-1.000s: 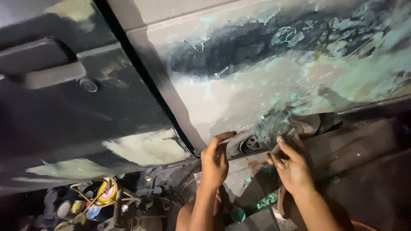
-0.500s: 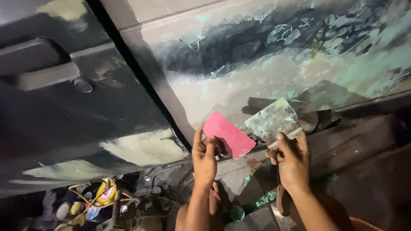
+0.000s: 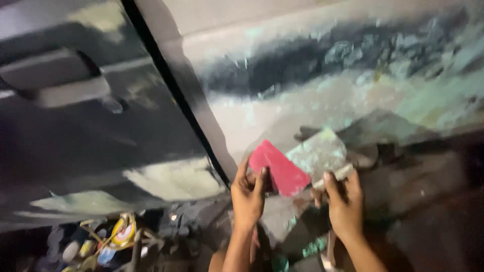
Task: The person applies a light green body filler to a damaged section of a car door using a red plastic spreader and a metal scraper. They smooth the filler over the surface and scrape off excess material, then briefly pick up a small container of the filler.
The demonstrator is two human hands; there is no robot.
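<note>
A pink spreader [image 3: 279, 171] is pinched by the left hand [image 3: 248, 194] against the car panel's [image 3: 302, 100] lower edge; it is judged light, thin, flexible; a putty-smeared board [image 3: 320, 153] is gripped by the right hand [image 3: 343, 201] at its lower edge.

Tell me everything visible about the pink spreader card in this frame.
The pink spreader card is a flat, thin, roughly rectangular piece, plastic by its look, in a solid pinkish red. The left hand pinches its lower left part, fingers over the face. It is tilted, one corner pointing up and left, held before the filler-smeared car panel. Its right edge meets or overlaps the putty-coated scraper blade in the right hand; blur hides whether they touch.
</note>
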